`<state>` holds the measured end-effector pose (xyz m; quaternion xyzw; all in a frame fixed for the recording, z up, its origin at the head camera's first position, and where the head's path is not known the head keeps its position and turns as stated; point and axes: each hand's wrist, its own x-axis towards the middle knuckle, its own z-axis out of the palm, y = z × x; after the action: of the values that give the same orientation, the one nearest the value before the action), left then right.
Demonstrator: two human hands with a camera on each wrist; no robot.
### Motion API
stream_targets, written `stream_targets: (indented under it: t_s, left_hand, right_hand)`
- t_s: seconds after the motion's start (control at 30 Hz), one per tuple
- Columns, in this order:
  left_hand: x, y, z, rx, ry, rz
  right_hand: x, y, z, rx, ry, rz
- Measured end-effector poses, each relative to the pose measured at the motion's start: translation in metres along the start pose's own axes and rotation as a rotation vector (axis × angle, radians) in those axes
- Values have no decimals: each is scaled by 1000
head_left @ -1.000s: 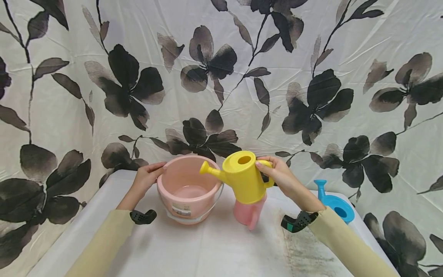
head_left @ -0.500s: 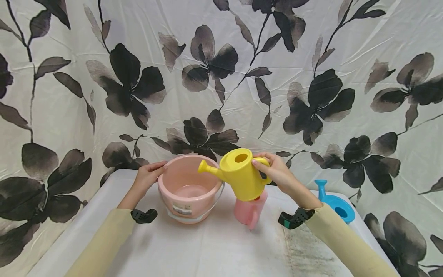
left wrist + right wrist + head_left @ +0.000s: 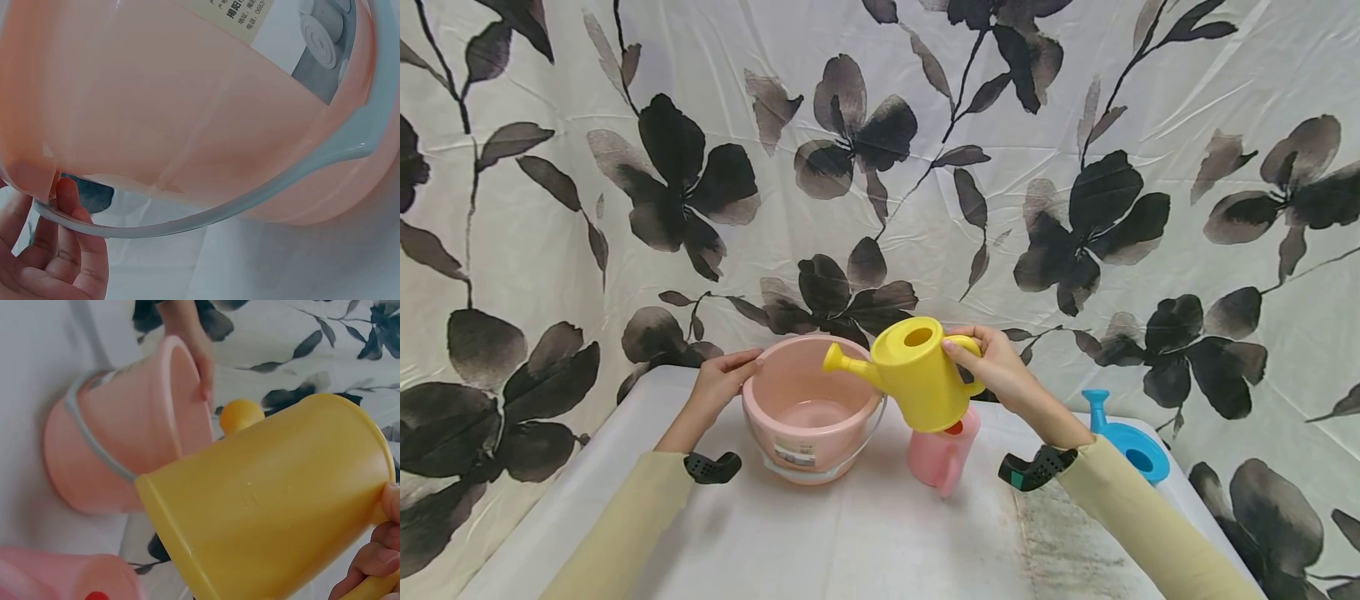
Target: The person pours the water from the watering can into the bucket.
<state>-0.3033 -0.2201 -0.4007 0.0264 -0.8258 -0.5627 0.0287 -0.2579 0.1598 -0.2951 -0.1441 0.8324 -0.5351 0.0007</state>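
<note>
My left hand (image 3: 718, 390) pinches the rim of a pink bucket (image 3: 838, 437) at its left side, beside the end of the grey handle in the left wrist view. A white-grey bail handle hangs down the bucket's front. In my right hand (image 3: 1000, 367) is the handle of a yellow watering can (image 3: 917, 379), held up off the table. The can leans left, its round spout head (image 3: 241, 416) over the bucket's right part. Below the can stands a pink vessel (image 3: 931, 462) with a handle, its top partly hidden and something red showing inside.
A blue watering can (image 3: 1126, 442) lies at the table's right edge, beyond my right forearm. The white-covered table (image 3: 850, 542) has a brownish stained patch at its right. A floral cloth (image 3: 962, 208) hangs close behind the table.
The yellow watering can has risen slightly and moved left, tilting more toward the bucket. More of the pink vessel's top shows. My left hand and the bucket stay put.
</note>
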Motion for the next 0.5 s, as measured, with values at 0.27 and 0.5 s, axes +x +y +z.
stream_targets:
  t_s: [0.27, 0.5]
  left_hand:
    - [0, 0, 0, 4, -2, 3]
    - [1, 0, 1, 6, -3, 0]
  right_hand:
    - [3, -2, 3, 6, -22, -9]
    - [4, -6, 3, -21, -28, -5]
